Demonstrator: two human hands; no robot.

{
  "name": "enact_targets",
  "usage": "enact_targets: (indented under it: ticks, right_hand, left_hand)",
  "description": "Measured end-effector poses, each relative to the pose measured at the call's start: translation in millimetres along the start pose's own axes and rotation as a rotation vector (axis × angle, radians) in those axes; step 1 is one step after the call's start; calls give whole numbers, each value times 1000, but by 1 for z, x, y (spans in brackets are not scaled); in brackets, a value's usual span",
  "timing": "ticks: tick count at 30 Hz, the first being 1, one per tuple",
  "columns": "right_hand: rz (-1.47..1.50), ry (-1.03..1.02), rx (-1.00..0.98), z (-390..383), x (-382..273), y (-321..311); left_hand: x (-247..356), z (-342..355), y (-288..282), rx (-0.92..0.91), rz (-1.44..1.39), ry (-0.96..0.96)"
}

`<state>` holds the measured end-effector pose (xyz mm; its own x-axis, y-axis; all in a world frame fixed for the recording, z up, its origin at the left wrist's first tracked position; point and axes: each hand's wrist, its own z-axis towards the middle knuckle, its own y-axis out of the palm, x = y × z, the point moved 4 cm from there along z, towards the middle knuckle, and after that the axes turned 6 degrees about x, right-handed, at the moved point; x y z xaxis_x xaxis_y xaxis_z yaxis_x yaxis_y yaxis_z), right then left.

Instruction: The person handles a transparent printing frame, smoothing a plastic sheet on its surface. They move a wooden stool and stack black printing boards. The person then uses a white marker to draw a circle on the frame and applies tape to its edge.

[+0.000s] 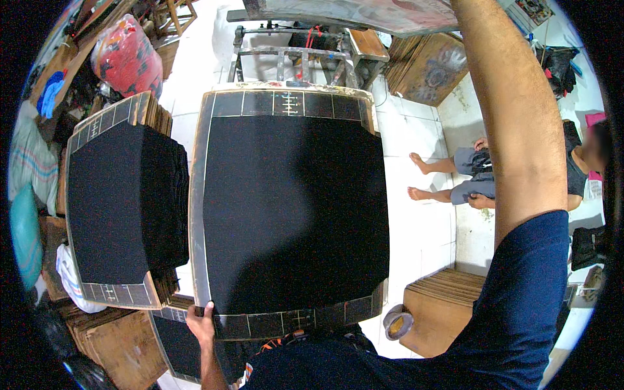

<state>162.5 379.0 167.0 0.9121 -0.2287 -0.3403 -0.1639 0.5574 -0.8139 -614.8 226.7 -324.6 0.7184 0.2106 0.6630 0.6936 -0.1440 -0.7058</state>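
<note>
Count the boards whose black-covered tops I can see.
3: the middle board at the left hand, the left stack's top board, and the lower-left board, partly covered. Others may be hidden beneath.

Black cloth (292,214); white-ruled board (259,104), apparently dark grey.

Brightly lit white tiled floor (419,240)

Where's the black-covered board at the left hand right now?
In the head view, the black-covered board lies at the centre, just right of the stack of similar boards, with the left hand gripping its near-left corner.
</note>
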Motion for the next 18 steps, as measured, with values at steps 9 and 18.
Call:
enact_targets:
  ticks: [9,18]
  right_hand:
    - [-24,38,-34,11,3,-6]
    - [-42,-31,-143,-33,-1,9]
  left_hand:
    - [-5,11,11,46,-117,-16]
    - [-31,29,33,76,160,39]
